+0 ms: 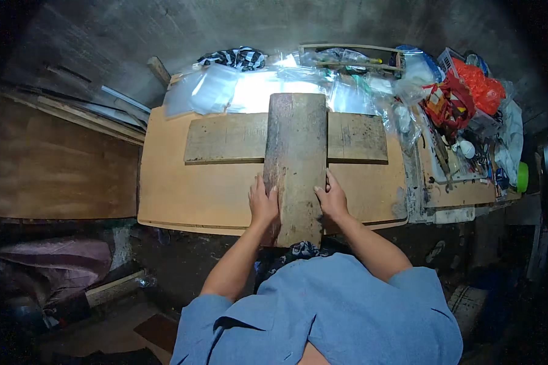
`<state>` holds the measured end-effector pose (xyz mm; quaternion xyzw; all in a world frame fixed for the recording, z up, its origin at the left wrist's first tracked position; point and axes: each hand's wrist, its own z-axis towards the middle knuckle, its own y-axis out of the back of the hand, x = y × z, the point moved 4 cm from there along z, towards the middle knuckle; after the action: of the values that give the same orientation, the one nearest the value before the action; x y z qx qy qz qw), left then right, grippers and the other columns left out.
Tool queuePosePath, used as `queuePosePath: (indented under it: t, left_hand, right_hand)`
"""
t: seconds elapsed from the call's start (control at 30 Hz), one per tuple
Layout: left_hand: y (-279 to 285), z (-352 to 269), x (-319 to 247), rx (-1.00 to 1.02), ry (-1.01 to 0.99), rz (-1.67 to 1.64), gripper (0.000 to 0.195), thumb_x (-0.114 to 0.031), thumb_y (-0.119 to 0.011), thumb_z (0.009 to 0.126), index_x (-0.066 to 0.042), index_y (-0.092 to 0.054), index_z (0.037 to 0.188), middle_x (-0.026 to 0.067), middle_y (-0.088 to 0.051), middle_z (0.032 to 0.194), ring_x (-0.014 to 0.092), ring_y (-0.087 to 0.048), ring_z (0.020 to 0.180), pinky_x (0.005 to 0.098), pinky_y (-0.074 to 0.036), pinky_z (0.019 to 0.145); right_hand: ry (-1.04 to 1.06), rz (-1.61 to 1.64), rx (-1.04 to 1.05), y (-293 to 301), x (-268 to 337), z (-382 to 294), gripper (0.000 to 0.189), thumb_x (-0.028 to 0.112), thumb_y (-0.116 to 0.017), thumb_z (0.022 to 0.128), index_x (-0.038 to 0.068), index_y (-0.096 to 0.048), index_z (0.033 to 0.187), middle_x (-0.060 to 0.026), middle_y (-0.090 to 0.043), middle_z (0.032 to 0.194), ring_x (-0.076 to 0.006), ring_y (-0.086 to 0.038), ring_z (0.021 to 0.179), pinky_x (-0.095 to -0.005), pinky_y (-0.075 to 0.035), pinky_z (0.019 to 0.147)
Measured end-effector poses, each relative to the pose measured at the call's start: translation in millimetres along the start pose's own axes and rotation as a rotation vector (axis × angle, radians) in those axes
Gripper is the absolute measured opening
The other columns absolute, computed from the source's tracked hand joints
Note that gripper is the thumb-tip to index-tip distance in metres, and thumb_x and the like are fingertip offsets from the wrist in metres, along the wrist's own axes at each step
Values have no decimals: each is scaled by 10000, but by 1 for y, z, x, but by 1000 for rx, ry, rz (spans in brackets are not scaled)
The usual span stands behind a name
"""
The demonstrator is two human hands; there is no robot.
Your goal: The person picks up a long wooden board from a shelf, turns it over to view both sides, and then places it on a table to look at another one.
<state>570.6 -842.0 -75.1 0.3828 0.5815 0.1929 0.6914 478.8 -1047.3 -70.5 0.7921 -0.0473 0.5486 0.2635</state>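
Observation:
A worn wooden plank (297, 150) runs lengthwise away from my body, its near end past the table's front edge. Beneath it, a second wooden board (226, 137) lies crosswise on the tan tabletop (187, 191), so the two form a cross. My left hand (263, 200) grips the upper plank's left edge, fingers stretched along its side. On the opposite edge, my right hand (332, 196) holds the plank with its thumb on top; its other fingers are partly hidden. The crossing part of the lower board is covered by the plank.
Clear plastic sheets and bags (255, 89) spread along the table's back. At right are a red plastic bag (477, 84), a tray of small tools (461, 159) and a green round object (522, 177). A brown wooden panel (64, 159) stands left, beside long strips (91, 116).

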Motion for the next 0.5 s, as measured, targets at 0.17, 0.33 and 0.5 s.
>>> queuePosePath:
  t: [0.17,0.33,0.5]
  left_hand:
    - [10,-12,-11,97,64,7,750,-250,-594,837,8,-206,1424,252,-448,1232,420,-420,1114,475,-319,976]
    - [15,-21,-13,86,14,-30,808,-248,-617,823,4,-159,1439,246,-446,1234,410,-413,1122,467,-320,975]
    - [14,-23,-11,139,-24,-73,832,-230,-630,818,19,-134,1438,248,-437,1243,399,-409,1137,451,-315,988]
  right_hand:
    - [59,-333,-89,15,5,-6,650,226,-610,834,-25,-334,1366,-262,-475,1278,-352,-514,1133,-387,-421,930]
    - [-50,-107,-278,42,-13,17,659,225,-606,861,-17,-296,1390,-217,-511,1233,-262,-549,1042,-331,-456,853]
    - [-150,-39,-265,53,-40,39,711,255,-635,813,-18,-308,1381,-278,-530,1211,-361,-543,1104,-400,-436,905]
